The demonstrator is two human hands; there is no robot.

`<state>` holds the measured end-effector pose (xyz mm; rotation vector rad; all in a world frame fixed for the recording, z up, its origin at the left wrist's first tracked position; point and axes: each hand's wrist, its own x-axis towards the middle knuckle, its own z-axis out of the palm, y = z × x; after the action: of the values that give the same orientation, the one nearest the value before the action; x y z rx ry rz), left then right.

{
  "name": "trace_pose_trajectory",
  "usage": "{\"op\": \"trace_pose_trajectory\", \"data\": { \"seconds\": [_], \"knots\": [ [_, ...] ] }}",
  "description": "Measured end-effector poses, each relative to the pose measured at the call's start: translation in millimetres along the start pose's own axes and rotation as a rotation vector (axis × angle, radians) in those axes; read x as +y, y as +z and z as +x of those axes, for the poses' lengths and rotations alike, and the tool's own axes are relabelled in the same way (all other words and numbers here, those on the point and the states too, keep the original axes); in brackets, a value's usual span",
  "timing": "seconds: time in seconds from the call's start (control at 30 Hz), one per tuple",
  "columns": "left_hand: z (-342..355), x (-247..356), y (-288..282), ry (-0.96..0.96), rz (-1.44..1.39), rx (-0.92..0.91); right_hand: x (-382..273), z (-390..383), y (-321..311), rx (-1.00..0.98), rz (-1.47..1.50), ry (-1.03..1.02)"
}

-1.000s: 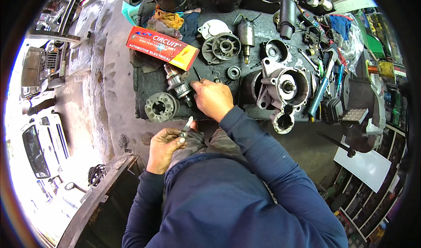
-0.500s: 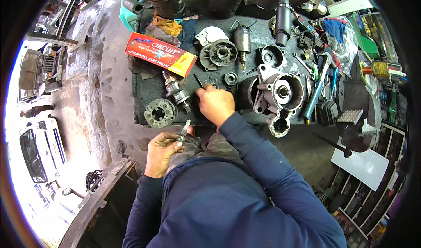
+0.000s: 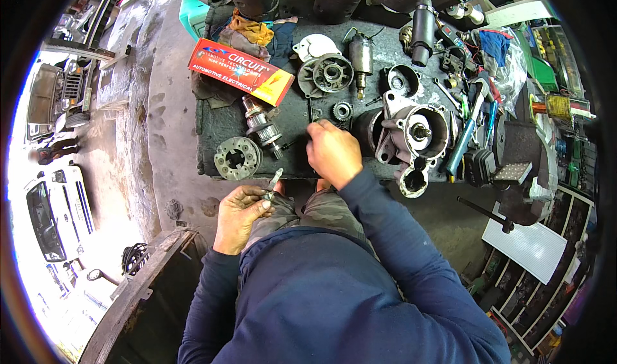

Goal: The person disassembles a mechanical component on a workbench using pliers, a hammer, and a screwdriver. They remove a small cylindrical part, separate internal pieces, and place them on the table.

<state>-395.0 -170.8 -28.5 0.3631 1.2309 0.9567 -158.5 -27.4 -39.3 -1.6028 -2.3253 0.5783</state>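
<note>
My left hand is closed in front of the bench's near edge. Between its thumb and fingers it pinches a small pale, slim piece with a darker part at its base; its exact kind cannot be made out. Over the bench, my right hand is closed, fingertips down by the surface, on a thin dark rod that points away from me. Just beyond that hand stands a small gear. To its left lie a toothed metal shaft and a round notched metal ring.
A large metal housing sits right of my right hand. Farther back are a round end cover, a cylindrical metal part and a red-and-yellow box. A blue-handled hammer lies at the right. A bench vise stands beyond it.
My right hand has shifted to the right along the bench, the thin dark rod moving with it. My left hand keeps its pinch on the small pale piece. The whole view has shifted slightly.
</note>
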Motion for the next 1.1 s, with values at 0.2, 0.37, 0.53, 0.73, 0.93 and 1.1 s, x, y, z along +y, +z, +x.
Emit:
{"op": "trace_pose_trajectory", "data": {
  "seconds": [0.2,0.37,0.53,0.73,0.93,1.1],
  "knots": [
    [-5.6,-5.2,-7.7,0.036,-0.025,0.036,5.5,-63.7,-16.4,-0.248,0.023,0.174],
    [-5.1,-7.2,-0.1,0.004,-0.055,0.017,12.4,-69.2,-10.2,-0.165,0.031,0.136],
    [0.2,-0.9,8.7,0.001,-0.068,-0.016,13.5,-59.0,-12.6,-0.139,-0.02,0.19],
    [-0.2,-2.2,8.8,0.009,-0.073,-0.03,22.8,-57.6,-5.6,-0.04,-0.003,0.171],
    [-1.7,-5.5,4.9,0.001,-0.019,-0.009,7.2,-59.0,5.4,-0.074,0.102,0.098],
    [-4.1,-4.9,1.1,0.034,0.009,-0.011,-5.0,-59.5,-0.3,-0.028,0.148,0.213]
  ]
}}
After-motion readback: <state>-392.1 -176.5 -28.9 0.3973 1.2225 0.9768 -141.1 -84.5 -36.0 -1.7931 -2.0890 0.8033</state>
